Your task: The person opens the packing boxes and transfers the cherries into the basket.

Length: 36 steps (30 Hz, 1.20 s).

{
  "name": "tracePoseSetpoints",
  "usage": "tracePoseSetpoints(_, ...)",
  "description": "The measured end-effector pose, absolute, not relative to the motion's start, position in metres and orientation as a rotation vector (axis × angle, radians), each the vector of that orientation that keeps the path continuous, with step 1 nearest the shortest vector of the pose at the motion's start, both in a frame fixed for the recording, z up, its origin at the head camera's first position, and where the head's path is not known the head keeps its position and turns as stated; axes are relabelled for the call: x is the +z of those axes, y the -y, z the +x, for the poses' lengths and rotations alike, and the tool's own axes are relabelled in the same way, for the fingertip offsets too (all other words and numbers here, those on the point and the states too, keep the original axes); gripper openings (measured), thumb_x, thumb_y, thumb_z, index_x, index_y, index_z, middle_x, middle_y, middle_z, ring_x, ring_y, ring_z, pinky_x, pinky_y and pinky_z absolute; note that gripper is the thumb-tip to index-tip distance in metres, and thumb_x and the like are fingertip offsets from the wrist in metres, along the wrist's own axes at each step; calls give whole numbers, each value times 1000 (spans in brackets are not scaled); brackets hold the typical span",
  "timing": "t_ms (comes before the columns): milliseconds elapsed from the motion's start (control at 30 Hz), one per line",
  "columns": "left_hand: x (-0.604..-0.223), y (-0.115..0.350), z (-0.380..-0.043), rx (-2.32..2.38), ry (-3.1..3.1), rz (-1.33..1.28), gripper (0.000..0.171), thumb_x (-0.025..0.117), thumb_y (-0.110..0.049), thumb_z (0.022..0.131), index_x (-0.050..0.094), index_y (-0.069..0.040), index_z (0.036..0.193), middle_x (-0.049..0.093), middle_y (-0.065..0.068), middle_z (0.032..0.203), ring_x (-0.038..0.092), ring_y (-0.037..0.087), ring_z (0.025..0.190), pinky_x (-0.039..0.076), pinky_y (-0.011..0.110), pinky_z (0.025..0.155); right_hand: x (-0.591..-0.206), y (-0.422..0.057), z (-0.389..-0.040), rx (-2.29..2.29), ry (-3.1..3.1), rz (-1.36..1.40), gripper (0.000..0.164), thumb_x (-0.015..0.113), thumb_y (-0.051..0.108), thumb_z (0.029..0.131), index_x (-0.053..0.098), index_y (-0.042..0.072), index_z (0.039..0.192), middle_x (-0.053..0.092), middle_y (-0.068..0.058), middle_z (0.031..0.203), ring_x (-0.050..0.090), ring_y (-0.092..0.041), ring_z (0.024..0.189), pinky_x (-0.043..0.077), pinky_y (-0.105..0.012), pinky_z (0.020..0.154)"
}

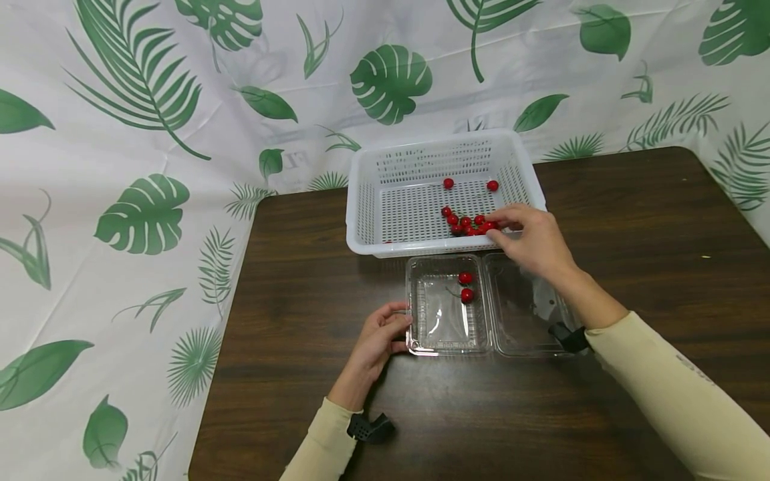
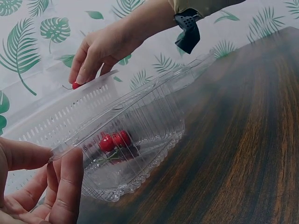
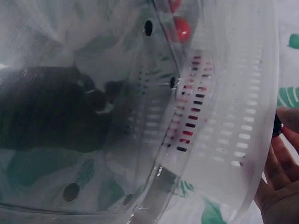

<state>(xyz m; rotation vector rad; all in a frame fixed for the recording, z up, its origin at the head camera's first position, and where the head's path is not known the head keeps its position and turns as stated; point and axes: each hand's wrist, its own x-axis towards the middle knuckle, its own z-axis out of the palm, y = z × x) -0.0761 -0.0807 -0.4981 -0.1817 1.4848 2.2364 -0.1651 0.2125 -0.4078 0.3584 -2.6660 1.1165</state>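
My left hand (image 1: 375, 337) pinches the left rim of a clear plastic clamshell box (image 1: 442, 327) between thumb and fingers. Two red cherries (image 1: 467, 295) lie inside the box, near its hinge side. Over the front right rim of a white slotted basket (image 1: 367, 227), my right hand (image 1: 532, 240) pinches a cherry (image 2: 75, 85) at its fingertips; a stem shows beside it in the left wrist view. Below those fingers, several more cherries (image 1: 456, 228) are clustered along the basket's front wall. In the right wrist view the held cherry is mostly hidden by the rim.
The box's lid (image 1: 517, 327), with small holes, lies open to the right under my right forearm. Two cherries (image 1: 448, 183) sit apart toward the basket's back. Everything stands on a dark wooden table (image 1: 289, 267) against a leaf-patterned white sheet (image 1: 240, 147).
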Motion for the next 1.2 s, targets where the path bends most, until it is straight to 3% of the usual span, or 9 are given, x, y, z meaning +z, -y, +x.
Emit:
tracePoseSetpoints(500,-497,80,-75,2239,-1482,-210,36,63,0,90,51,7,124,63,8,92,63,17,76,56,27,56,-410,-212,-163,1057,2663,336,24,73,6,86,71,1,109,65,-14,112,65,-32,94,53,-54,84)
tracePoseSetpoints(633,-497,80,-75,2240,-1479,-209,36,62,0,91,50,8,124,63,8,91,63,16,75,56,26,55,-408,-207,-158,1057,2599,379,22,73,2,84,72,1,106,66,-12,107,65,-29,91,54,-50,81)
tracePoseSetpoints(800,-496,80,-75,2244,-1479,-209,37,61,1,91,49,9,125,63,8,91,64,16,75,56,26,55,-402,-192,-149,1065,2532,550,21,76,1,82,74,5,103,68,-7,102,64,-20,84,55,-41,76)
tracePoseSetpoints(1000,-497,80,-75,2248,-1488,-185,34,61,0,91,50,9,123,63,7,90,64,16,75,56,26,55,-401,-169,-136,989,2696,778,24,77,8,83,73,8,107,67,-4,101,64,-19,82,53,-39,69)
tracePoseSetpoints(1200,-498,79,-75,2244,-1490,-181,36,61,-1,92,49,9,124,63,8,90,64,16,75,56,27,55,-416,-151,-125,698,2853,1014,29,79,8,80,73,9,109,64,-2,106,63,-19,87,54,-38,73)
